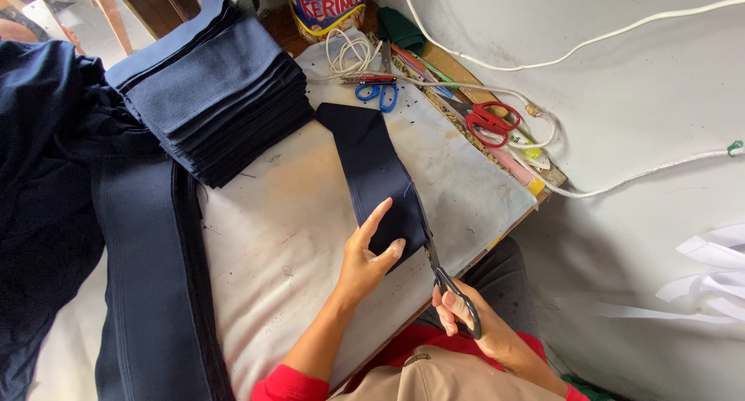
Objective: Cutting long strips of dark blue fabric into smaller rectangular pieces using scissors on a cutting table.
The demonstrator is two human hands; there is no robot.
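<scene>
Left hand point(366, 255): grip closed on the near end of a long navy fabric strip point(375, 168), thumb on top, forefinger stretched out along the cloth. The strip lies flat on the table point(295, 238), running from the hand away toward the far edge, its far end squared off near the blue-handled scissors point(379, 93).

Right hand point(466, 312): fingers through the loops of dark-handled scissors point(446, 281), grip closed around the handles. Blades point up toward the strip's near right edge, just beside the left thumb; blade tips meet the cloth edge, but how far the blades are parted cannot be told.

Table surface: pale, stained covering, dotted with small dark specks.

Left of the strip: a tall stack of cut navy fabric pieces point(221, 90), edges stepped. Further left, a loose heap of navy cloth point(54, 160), with long folded navy lengths point(155, 284) running down the near left side.

Far edge: a printed tin point(326, 6), a coil of white cord point(349, 53), red-handled scissors point(490, 120) lying on a strip of mixed coloured items along the table's right edge. White cable point(590, 40) runs across the wall.

Person wears red sleeves point(289, 385).
</scene>
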